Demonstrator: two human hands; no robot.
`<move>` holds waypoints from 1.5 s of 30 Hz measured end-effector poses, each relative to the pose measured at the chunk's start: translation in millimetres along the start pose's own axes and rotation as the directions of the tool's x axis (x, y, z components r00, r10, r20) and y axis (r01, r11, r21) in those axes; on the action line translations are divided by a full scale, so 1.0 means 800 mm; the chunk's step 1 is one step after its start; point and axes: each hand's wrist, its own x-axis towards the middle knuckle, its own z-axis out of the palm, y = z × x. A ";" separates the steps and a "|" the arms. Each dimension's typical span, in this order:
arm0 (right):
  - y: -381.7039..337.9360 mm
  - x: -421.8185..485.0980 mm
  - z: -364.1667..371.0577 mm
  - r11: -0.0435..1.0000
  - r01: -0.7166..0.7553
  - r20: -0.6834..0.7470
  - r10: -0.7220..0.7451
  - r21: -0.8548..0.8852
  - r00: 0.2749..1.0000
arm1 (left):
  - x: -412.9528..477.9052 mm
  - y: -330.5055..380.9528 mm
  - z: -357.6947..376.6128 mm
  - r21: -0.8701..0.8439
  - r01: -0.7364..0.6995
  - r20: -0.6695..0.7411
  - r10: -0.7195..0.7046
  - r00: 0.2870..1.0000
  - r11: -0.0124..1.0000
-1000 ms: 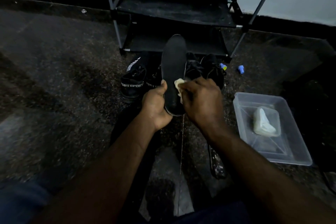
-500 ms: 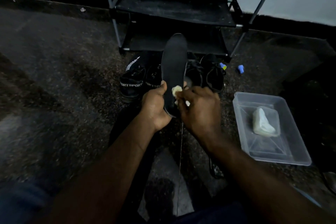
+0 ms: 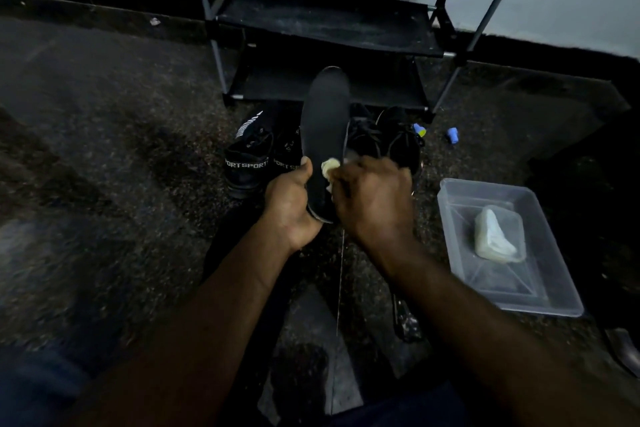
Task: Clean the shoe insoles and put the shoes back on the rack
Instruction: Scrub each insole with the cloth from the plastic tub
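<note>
Both shelves of the rack (image 3: pixel 322 24) are open from the front, with entry only between the corner posts. On the floor (image 3: pixel 121 149), the SPORT pair (image 3: pixel 247 166) and black pair (image 3: pixel 401 146) line the rack's front edge, blocking the low approach (the raised insole (image 3: pixel 325 114) covers the middle). Clear tub (image 3: pixel 450 236) sits right and blue caps (image 3: pixel 452 134) lie by the right front post. The floor left of the shoes is open.

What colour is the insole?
Black. The head view shows the insole best, held by the left hand while the right hand holds a pale cloth to it.

Insole (image 3: pixel 325 121) between 2 hands, cloth (image 3: pixel 329 167)
</note>
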 end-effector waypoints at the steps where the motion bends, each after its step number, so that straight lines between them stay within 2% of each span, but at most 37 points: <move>1: -0.002 -0.016 0.003 1.000 0.010 0.009 -0.010 0.016 1.000 | 0.002 0.002 -0.002 -0.015 0.004 -0.008 -0.004 1.000 1.000; 5: -0.003 -0.055 0.012 0.997 0.026 -0.002 -0.026 0.066 1.000 | 0.017 -0.003 -0.012 0.013 -0.014 -0.009 0.014 1.000 1.000; 10: 0.006 0.002 0.012 0.998 -0.064 -0.112 0.066 0.017 0.992 | 0.015 -0.012 -0.010 0.067 -0.012 -0.032 0.015 0.999 0.998; 13: 0.007 0.031 0.009 0.997 -0.068 -0.054 0.067 -0.022 0.996 | 0.010 -0.017 -0.008 0.113 -0.064 -0.053 0.070 0.996 0.992; 15: 0.004 0.024 0.006 0.999 -0.032 -0.025 0.032 -0.002 0.999 | 0.010 -0.011 -0.007 0.081 -0.071 -0.039 0.075 0.996 0.994; 20: -0.006 -0.056 0.011 0.992 0.056 -0.017 -0.055 0.115 0.998 | 0.017 0.004 -0.013 -0.018 -0.079 0.045 0.079 0.996 0.997; 22: -0.004 -0.077 0.015 0.953 -0.022 -0.033 0.033 0.303 0.999 | 0.015 0.007 -0.015 -0.019 -0.090 0.089 0.091 0.992 0.996; 23: -0.005 -0.081 0.013 0.861 -0.140 -0.007 0.165 0.489 0.986 | 0.013 0.008 -0.015 -0.021 -0.102 0.113 0.104 0.988 0.995; 24: -0.006 -0.082 0.012 0.677 -0.283 0.075 0.320 0.679 0.945 | 0.012 0.009 -0.016 -0.018 -0.118 0.126 0.119 0.985 0.993; 25: -0.007 -0.081 0.009 0.442 -0.397 0.197 0.432 0.805 0.880 | 0.011 0.010 -0.017 -0.008 -0.134 0.129 0.134 0.983 0.991; 26: -0.006 -0.079 0.006 0.243 -0.451 0.294 0.487 0.859 0.822 | 0.009 0.012 -0.018 0.000 -0.150 0.132 0.149 0.980 0.989; 27: -0.001 -0.077 0.005 0.155 -0.464 0.329 0.515 0.872 0.792 | 0.009 0.012 -0.019 0.007 -0.165 0.136 0.163 0.977 0.986; 28: 0.005 -0.075 0.004 0.139 -0.469 0.333 0.534 0.872 0.778 | 0.009 0.013 -0.020 0.013 -0.176 0.137 0.173 0.975 0.984; 33: 0.023 -0.052 0.003 0.168 -0.441 0.290 0.545 0.881 0.787 | 0.008 0.011 -0.020 0.012 -0.184 0.155 0.180 0.971 0.983; 39: 0.014 -0.041 0.001 0.332 -0.330 0.170 0.428 0.884 0.888 | 0.008 0.009 -0.022 0.020 -0.163 0.196 0.156 0.968 0.986; 43: 0.005 -0.040 0.002 0.468 -0.233 0.073 0.335 0.853 0.939 | 0.007 0.010 -0.020 0.018 -0.124 0.215 0.117 0.969 0.992; 45: -0.001 -0.040 0.003 0.571 -0.185 0.035 0.264 0.800 0.964 | 0.003 0.011 -0.017 0.010 -0.071 0.241 0.067 0.968 0.997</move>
